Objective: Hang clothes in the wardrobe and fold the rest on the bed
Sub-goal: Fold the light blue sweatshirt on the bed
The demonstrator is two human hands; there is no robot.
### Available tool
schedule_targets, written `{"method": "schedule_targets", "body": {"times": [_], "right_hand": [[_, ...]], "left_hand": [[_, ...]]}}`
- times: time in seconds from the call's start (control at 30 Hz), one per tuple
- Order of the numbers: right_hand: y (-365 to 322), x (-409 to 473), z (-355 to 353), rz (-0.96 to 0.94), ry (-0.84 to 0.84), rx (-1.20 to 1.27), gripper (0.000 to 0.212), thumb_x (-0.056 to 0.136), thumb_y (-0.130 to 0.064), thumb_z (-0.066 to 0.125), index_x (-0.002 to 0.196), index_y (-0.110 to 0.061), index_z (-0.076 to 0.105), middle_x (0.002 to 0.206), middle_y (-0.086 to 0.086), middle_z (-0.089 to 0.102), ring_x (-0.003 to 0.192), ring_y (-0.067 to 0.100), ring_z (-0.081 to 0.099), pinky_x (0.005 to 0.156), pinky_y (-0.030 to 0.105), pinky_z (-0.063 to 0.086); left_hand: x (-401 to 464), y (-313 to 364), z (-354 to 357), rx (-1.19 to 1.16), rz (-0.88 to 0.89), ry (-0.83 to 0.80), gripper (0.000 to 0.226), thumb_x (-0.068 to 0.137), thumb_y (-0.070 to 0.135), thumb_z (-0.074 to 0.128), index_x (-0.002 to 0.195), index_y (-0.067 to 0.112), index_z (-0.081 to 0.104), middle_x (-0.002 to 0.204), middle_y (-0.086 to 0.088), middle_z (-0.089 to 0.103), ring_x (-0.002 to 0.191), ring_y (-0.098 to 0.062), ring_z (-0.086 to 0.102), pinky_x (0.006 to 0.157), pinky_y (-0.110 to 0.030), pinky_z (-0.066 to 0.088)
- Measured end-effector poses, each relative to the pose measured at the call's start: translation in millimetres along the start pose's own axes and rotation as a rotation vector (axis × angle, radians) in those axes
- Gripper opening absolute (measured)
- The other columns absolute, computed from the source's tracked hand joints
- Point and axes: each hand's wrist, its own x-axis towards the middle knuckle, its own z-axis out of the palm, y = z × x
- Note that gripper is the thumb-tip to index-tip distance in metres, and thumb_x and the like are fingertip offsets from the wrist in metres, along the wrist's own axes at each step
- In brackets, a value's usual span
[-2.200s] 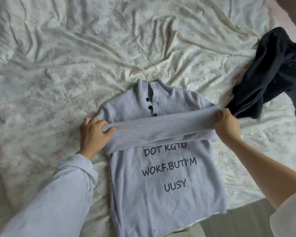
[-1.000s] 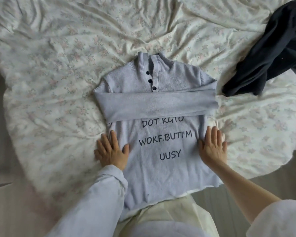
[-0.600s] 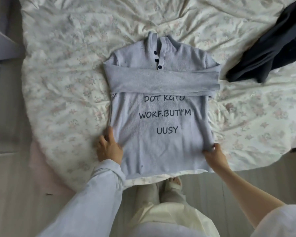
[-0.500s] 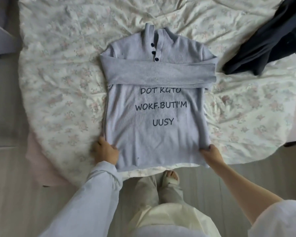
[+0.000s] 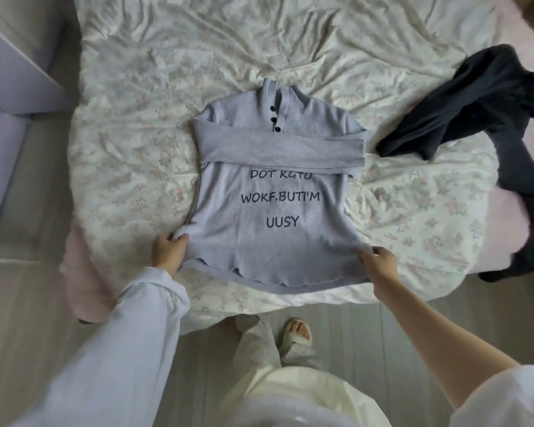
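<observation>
Sweater: lies flat, front up, on the bed, collar far, hem near; both sleeves are folded across the chest.
Long axis: runs near to far, straight away from the person.
Left hand: pinches the near-left hem corner, fingers curled on the knit.
Right hand: pinches the near-right hem corner.
Key relation: the body of the sweater lies wholly on the far side of both grips, so the fold probably carries the hem up toward the collar; both hands sit level, neither nearer.
Change: 2.2 s ago the hands held the sleeve band at chest height; they have since slid down the sides to the hem, which is now lifted slightly.
Dark garment: heaped at the right, unfolded.
</observation>
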Motion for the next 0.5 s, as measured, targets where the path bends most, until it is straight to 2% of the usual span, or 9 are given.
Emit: {"method": "schedule_targets", "body": {"times": [0.07,0.13,0.17,0.23,0.3,0.37,0.43,0.5], "right_hand": [[-29.3,1.7,0.1,-0.016,0.057,0.112,0.018,0.086,-0.011,0.057,0.103,-0.005,0.057,0.091,0.010,0.056,0.085,0.023,0.050,0.064,0.028,0.040],[-62.1,7.7,1.2,-0.036,0.078,0.217,0.010,0.085,-0.010,0.056,0.095,-0.012,0.058,0.085,0.010,0.054,0.080,0.022,0.050,0.062,0.028,0.040],[-74.4,9.5,1.9,-0.031,0.076,0.254,0.009,0.085,-0.008,0.054,0.082,-0.016,0.058,0.076,0.009,0.051,0.072,0.021,0.047,0.055,0.028,0.039],[-106.3,22.3,4.0,-0.017,0.080,0.364,0.027,0.084,-0.005,0.050,0.063,-0.020,0.059,0.067,0.007,0.048,0.060,0.020,0.045,0.042,0.026,0.041],[-136.2,35.4,6.3,0.030,0.083,0.554,0.023,0.088,-0.003,0.051,0.071,-0.015,0.061,0.071,0.006,0.052,0.060,0.018,0.055,0.040,0.019,0.048],[-164.1,49.8,10.2,0.051,0.096,0.700,0.017,0.090,-0.001,0.050,0.079,-0.010,0.059,0.073,0.005,0.052,0.057,0.013,0.063,0.043,0.017,0.051],[-186.9,66.5,15.1,0.042,0.117,0.680,0.019,0.090,-0.002,0.049,0.077,-0.012,0.059,0.070,0.004,0.050,0.056,0.011,0.058,0.043,0.017,0.048],[-209.6,91.3,23.8,0.028,0.157,0.641,0.023,0.089,-0.003,0.050,0.069,-0.013,0.056,0.065,0.004,0.047,0.054,0.012,0.046,0.039,0.016,0.042]], "left_hand": [[3.7,27.8,-3.6,-0.128,0.067,0.014,0.033,0.087,0.010,0.059,0.117,-0.002,0.056,0.108,-0.015,0.060,0.098,-0.027,0.058,0.083,-0.035,0.045],[10.7,60.1,-5.3,-0.252,0.095,-0.005,0.034,0.089,0.011,0.058,0.122,0.007,0.052,0.114,-0.013,0.056,0.096,-0.026,0.056,0.080,-0.032,0.045],[13.6,71.2,-4.9,-0.324,0.085,-0.021,0.031,0.091,0.011,0.056,0.122,0.008,0.053,0.109,-0.016,0.057,0.086,-0.026,0.054,0.072,-0.028,0.045],[26.0,103.4,-3.9,-0.499,0.066,-0.072,0.019,0.091,0.007,0.055,0.109,0.004,0.060,0.088,-0.016,0.059,0.072,-0.027,0.050,0.056,-0.020,0.044],[39.5,135.0,-2.5,-0.660,0.016,-0.121,0.009,0.091,0.003,0.054,0.088,0.007,0.062,0.079,-0.008,0.057,0.078,-0.023,0.054,0.054,-0.021,0.046],[62.4,161.8,0.9,-0.772,-0.022,-0.150,0.015,0.092,0.002,0.054,0.079,0.009,0.059,0.078,-0.007,0.059,0.074,-0.019,0.057,0.053,-0.022,0.049],[83.7,184.3,3.5,-0.808,-0.029,-0.196,0.016,0.094,0.004,0.051,0.081,0.008,0.059,0.073,-0.006,0.064,0.069,-0.017,0.060,0.048,-0.021,0.050],[109.4,206.7,10.3,-0.812,-0.038,-0.235,0.016,0.096,0.006,0.048,0.084,0.007,0.058,0.079,-0.006,0.063,0.071,-0.017,0.060,0.045,-0.021,0.052]]}}
